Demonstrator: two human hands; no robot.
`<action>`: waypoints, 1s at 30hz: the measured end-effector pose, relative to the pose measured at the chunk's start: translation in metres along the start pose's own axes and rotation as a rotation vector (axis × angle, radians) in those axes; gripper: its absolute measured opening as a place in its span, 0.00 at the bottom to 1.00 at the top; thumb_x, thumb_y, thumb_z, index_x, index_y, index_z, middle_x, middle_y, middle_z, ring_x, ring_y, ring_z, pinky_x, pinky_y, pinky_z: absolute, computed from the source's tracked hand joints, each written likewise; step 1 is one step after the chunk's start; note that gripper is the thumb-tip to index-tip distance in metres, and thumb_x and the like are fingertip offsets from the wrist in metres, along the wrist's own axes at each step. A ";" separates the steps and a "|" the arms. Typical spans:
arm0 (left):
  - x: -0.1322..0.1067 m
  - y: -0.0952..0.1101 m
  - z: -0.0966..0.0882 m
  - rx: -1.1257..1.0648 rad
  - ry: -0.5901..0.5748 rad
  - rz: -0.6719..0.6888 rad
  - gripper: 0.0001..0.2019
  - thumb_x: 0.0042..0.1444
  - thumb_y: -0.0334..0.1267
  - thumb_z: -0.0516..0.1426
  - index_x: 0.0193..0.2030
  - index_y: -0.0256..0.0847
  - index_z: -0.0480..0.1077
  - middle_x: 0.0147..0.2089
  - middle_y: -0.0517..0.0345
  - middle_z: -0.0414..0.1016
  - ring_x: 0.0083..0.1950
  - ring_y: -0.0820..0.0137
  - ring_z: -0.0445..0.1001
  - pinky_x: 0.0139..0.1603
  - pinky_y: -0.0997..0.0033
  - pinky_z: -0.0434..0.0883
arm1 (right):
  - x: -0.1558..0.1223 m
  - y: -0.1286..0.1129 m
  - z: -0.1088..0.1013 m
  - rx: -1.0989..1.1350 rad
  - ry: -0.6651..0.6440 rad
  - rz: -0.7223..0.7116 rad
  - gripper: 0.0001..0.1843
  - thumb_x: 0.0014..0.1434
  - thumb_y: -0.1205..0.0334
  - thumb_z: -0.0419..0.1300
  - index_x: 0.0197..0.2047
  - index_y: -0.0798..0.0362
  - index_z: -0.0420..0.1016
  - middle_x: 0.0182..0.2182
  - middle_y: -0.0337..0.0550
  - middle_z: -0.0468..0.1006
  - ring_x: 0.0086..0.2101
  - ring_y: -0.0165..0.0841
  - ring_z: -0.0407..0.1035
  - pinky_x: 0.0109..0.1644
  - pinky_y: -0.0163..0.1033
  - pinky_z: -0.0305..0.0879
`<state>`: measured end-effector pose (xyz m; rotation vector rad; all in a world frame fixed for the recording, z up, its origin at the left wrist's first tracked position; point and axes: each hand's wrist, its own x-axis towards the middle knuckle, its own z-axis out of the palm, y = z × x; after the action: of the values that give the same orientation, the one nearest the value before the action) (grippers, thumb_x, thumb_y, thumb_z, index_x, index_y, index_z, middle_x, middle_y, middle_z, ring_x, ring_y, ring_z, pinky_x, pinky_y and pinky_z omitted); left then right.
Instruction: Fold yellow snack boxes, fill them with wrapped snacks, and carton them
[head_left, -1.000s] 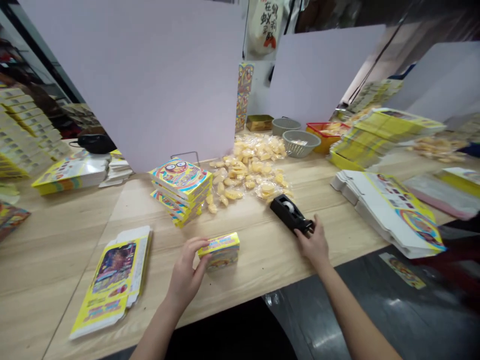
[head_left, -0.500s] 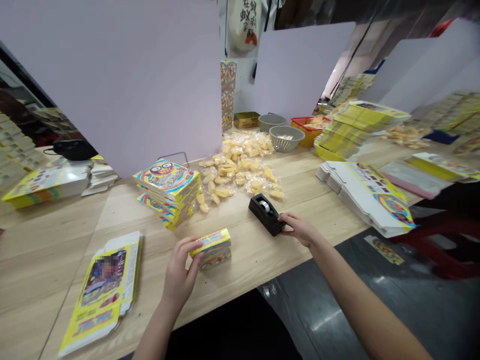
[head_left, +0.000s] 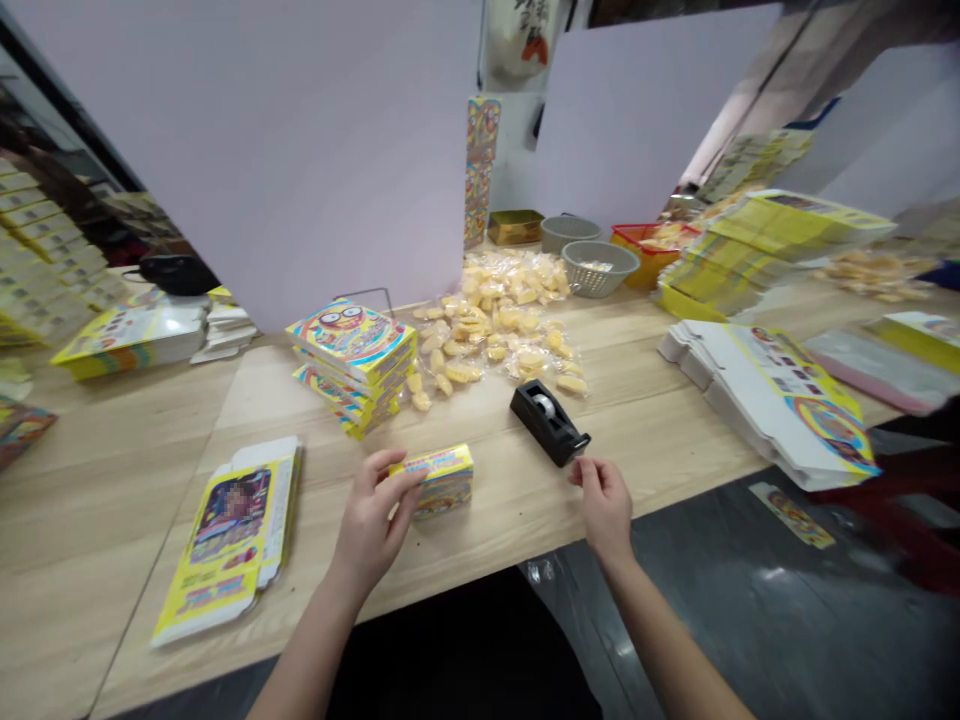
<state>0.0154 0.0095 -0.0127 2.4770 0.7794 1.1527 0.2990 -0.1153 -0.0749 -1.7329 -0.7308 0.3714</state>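
Observation:
A small yellow printed box (head_left: 444, 482) stands on its long edge on the table. My left hand (head_left: 375, 515) is closed around its left end, with fingers over the top. To the right of the box lies a black tape dispenser (head_left: 551, 425) with a clear roll in it. My right hand (head_left: 606, 505) is just off the dispenser's near end, thumb and fingers pinched together. What is between them, if anything, is too small to make out. Behind the box is a stack of printed boxes (head_left: 352, 345), beside many wrapped yellow pieces (head_left: 517, 315).
Flattened cartons (head_left: 232, 530) lie at the left; another pile of flat cartons (head_left: 772, 395) is at the right. Grey baskets (head_left: 600, 270) and a red-rimmed tray (head_left: 646, 258) stand at the back. A pale panel (head_left: 262, 150) rises behind the stack.
My right hand has drawn back from the dispenser's end toward me, fingers still pinched. My left hand remains on the box, fingers further over its top. The view has shifted slightly.

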 end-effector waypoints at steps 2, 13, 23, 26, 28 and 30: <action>-0.001 0.001 0.000 0.032 0.004 0.030 0.13 0.59 0.28 0.55 0.49 0.45 0.71 0.49 0.52 0.67 0.50 0.67 0.70 0.48 0.67 0.73 | -0.023 -0.026 0.016 0.064 -0.073 -0.007 0.18 0.61 0.48 0.55 0.44 0.53 0.75 0.28 0.42 0.74 0.28 0.33 0.68 0.34 0.40 0.70; -0.006 0.006 0.006 0.055 0.099 0.005 0.06 0.60 0.29 0.55 0.43 0.41 0.67 0.45 0.53 0.72 0.47 0.70 0.73 0.47 0.67 0.75 | -0.071 -0.112 0.106 0.422 -0.384 0.086 0.39 0.60 0.56 0.57 0.70 0.56 0.47 0.25 0.34 0.73 0.27 0.30 0.68 0.32 0.36 0.66; -0.011 -0.003 0.006 0.180 -0.083 0.018 0.15 0.63 0.37 0.53 0.55 0.50 0.72 0.50 0.50 0.70 0.50 0.62 0.72 0.47 0.62 0.74 | -0.076 -0.103 0.114 0.325 -0.356 0.082 0.39 0.60 0.56 0.56 0.70 0.57 0.46 0.24 0.33 0.71 0.26 0.30 0.67 0.34 0.37 0.67; -0.007 -0.001 0.004 0.158 -0.070 0.046 0.17 0.63 0.34 0.51 0.58 0.46 0.69 0.49 0.49 0.70 0.50 0.64 0.71 0.48 0.63 0.73 | -0.076 -0.104 0.115 0.326 -0.354 0.079 0.39 0.60 0.55 0.56 0.70 0.56 0.45 0.24 0.34 0.74 0.28 0.31 0.70 0.36 0.38 0.68; -0.004 0.000 0.003 0.154 -0.075 0.066 0.18 0.63 0.32 0.51 0.59 0.45 0.67 0.50 0.49 0.68 0.51 0.65 0.70 0.49 0.64 0.73 | -0.073 -0.102 0.115 0.288 -0.346 0.073 0.39 0.60 0.54 0.57 0.69 0.56 0.46 0.25 0.35 0.75 0.28 0.33 0.71 0.36 0.39 0.69; -0.002 0.000 0.001 0.135 -0.081 0.060 0.19 0.63 0.31 0.51 0.59 0.44 0.66 0.50 0.49 0.67 0.52 0.65 0.69 0.51 0.65 0.72 | -0.070 -0.094 0.113 0.188 -0.336 0.065 0.40 0.59 0.52 0.58 0.69 0.55 0.48 0.25 0.36 0.76 0.28 0.34 0.72 0.36 0.39 0.69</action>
<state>0.0147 0.0084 -0.0149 2.6567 0.7885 1.0433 0.1532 -0.0618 -0.0266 -1.5351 -0.8504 0.7651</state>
